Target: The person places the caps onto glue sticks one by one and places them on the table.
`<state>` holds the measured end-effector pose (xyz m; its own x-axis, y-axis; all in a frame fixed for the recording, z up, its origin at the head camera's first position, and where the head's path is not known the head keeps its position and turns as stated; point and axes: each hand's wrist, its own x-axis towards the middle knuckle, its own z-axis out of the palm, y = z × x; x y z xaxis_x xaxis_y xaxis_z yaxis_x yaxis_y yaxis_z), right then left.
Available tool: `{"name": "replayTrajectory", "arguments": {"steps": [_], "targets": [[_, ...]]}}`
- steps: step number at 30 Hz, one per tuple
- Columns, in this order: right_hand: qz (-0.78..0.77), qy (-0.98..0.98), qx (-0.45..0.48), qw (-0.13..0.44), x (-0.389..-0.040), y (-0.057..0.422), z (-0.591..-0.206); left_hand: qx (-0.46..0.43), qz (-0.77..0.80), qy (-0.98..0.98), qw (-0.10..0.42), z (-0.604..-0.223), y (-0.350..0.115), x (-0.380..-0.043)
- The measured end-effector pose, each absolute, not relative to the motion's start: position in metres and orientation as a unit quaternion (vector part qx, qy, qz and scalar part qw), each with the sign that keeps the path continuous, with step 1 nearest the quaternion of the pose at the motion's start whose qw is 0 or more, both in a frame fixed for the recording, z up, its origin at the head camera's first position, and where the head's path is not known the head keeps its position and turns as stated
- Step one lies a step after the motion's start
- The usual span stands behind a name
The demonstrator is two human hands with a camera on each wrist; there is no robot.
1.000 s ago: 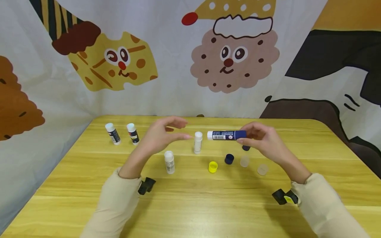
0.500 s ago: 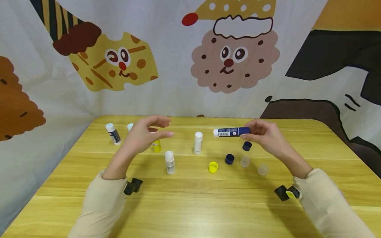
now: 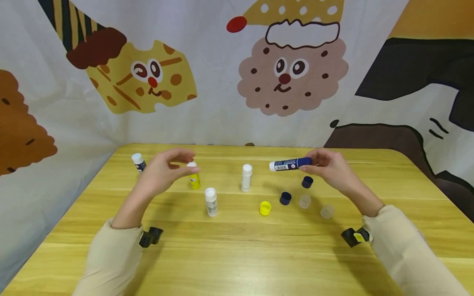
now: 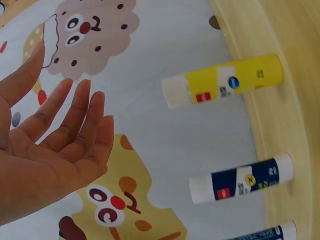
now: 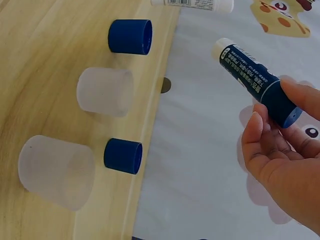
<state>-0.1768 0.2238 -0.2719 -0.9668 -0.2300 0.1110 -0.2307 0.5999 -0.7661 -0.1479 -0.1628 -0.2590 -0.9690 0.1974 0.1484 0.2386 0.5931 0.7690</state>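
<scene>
In the head view my right hand (image 3: 333,170) pinches the blue-capped end of a navy glue stick (image 3: 284,165) and holds it level above the table. Its white end points left; the right wrist view shows thumb and fingers around the blue cap (image 5: 281,106). My left hand (image 3: 157,170) hovers on the left, fingers loosely bent around nothing. Its fingertips overlap the top of an uncapped yellow glue stick (image 3: 195,181) in the head view, while the left wrist view shows them apart. A navy glue stick (image 4: 247,180) stands behind this hand, hidden from the head camera.
Two white glue sticks stand mid-table, one nearer (image 3: 211,202) and one farther (image 3: 246,179). Another navy stick (image 3: 139,163) is at far left. Loose caps lie right of centre: yellow (image 3: 265,208), blue (image 3: 285,198) and translucent (image 3: 305,201). A printed cloth (image 3: 218,90) hangs behind the table.
My left hand has moved left, away from the held glue stick, uncovering the yellow stick and covering a navy one. My right hand has shifted slightly right with its glue stick.
</scene>
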Motion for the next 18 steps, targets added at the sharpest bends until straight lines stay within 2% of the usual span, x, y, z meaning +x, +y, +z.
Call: {"name": "replayTrajectory", "arguments": {"steps": [18], "targets": [[0.414,-0.901,0.130,-0.017,-0.192,0.225,-0.284,-0.110,-0.420,-0.900,0.028,-0.271,-0.184,-0.144]]}}
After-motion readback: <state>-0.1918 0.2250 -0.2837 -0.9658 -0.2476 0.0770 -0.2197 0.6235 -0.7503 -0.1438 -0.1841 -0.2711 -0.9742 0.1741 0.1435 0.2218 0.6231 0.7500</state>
